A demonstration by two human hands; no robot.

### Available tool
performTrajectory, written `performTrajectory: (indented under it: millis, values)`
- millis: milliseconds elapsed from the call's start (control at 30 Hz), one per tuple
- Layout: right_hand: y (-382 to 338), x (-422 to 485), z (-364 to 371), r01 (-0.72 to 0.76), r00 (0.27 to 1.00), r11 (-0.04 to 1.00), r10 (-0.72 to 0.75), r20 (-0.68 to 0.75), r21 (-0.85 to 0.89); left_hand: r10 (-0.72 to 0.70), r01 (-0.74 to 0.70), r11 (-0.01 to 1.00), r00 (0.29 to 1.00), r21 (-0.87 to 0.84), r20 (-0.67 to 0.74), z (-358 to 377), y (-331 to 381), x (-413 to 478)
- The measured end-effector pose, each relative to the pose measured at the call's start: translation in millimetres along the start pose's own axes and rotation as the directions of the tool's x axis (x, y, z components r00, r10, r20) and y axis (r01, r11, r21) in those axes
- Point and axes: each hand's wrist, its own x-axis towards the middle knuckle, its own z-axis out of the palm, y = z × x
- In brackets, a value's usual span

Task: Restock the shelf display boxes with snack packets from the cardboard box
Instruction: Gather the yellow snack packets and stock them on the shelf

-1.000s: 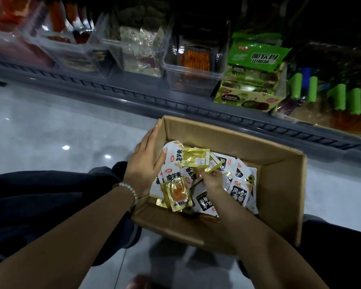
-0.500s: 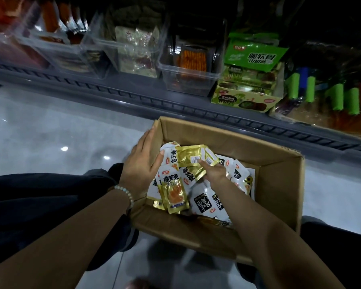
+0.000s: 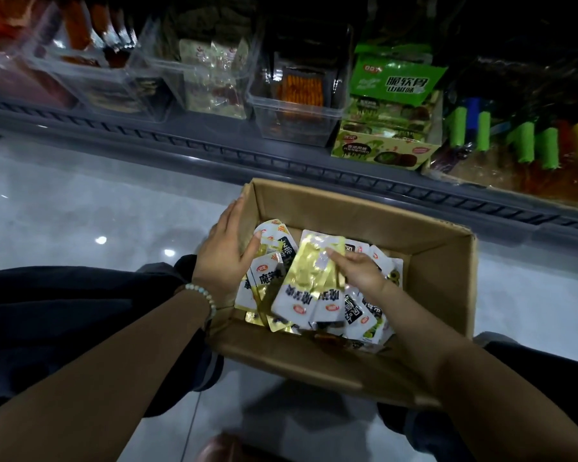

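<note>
gold foil snack packet (image 3: 309, 268) sits atop the heap of white-and-gold snack packets (image 3: 357, 316) inside the brown cardboard box (image 3: 441, 278) | right grip (image 3: 361, 271) pinches its upper right edge | left grip (image 3: 224, 258) straight-fingered against the box's left wall, thumb over the rim | clear plastic shelf display boxes (image 3: 294, 125) beyond the box

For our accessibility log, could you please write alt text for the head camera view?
A person's right hand pinches a gold snack packet over an open cardboard box of similar packets, while the left hand rests on the box's left wall. Beyond, a shelf holds clear display boxes of snacks.
</note>
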Motion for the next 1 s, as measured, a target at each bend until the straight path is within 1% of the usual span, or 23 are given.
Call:
performTrajectory:
  millis: [100, 167, 233, 333, 367, 500, 633, 733, 800, 867, 1000]
  values:
    - [11.1, 4.4, 42.1, -0.017, 0.998, 1.000, 0.017, 0.054, -0.005, -0.006, 0.006, 1.000, 1.000, -0.010, -0.004, 0.7, -0.5, 0.0]
    - [17.3, 13.2, 68.3, -0.028, 1.000, 1.000, 0.028, 0.012, 0.002, 0.002, -0.002, 1.000, 1.000, -0.018, -0.010, 1.0, -2.4, -0.7]
    - [21.5, 21.1, 89.0, -0.016, 0.998, 0.999, 0.014, -0.054, -0.032, 0.020, -0.021, 0.998, 0.999, -0.053, -0.029, 0.2, -3.6, -0.1]
    - [28.6, 30.2, 103.6, 0.065, 0.985, 0.991, -0.083, -0.154, -0.115, 0.027, -0.039, 0.980, 0.998, -0.195, -0.064, -2.9, 1.9, -1.3]
    - [29.7, 32.3, 106.0, 0.065, 0.981, 0.990, -0.087, -0.172, -0.127, 0.020, -0.034, 0.973, 0.998, -0.226, -0.065, -3.4, 2.5, -0.5]
    - [30.0, 38.3, 113.1, 0.017, 0.976, 0.995, -0.037, -0.213, -0.095, -0.014, 0.004, 0.961, 0.999, -0.276, -0.034, -3.1, 0.6, 2.5]
    - [25.3, 37.9, 121.9, -0.024, 0.978, 0.999, 0.030, -0.207, 0.035, -0.044, 0.030, 0.961, 0.998, -0.274, -0.044, -2.3, 1.7, 1.1]
    - [23.7, 39.1, 129.4, -0.017, 0.970, 1.000, 0.019, -0.241, 0.009, -0.050, 0.032, 0.958, 0.997, -0.285, -0.055, -1.2, 1.1, 1.0]
    - [24.4, 42.5, 132.5, -0.036, 0.970, 0.999, 0.034, -0.239, -0.005, -0.049, 0.032, 0.955, 0.998, -0.295, -0.050, 0.1, -0.8, 1.7]
    - [24.5, 44.2, 131.8, -0.058, 0.977, 0.998, 0.059, -0.204, 0.010, -0.044, 0.026, 0.954, 0.998, -0.299, -0.051, 1.4, -2.9, 2.5]
    - [21.2, 40.3, 115.1, -0.069, 0.991, 0.991, 0.082, -0.108, 0.117, -0.030, 0.005, 0.956, 0.996, -0.295, -0.079, 0.1, -0.7, 1.0]
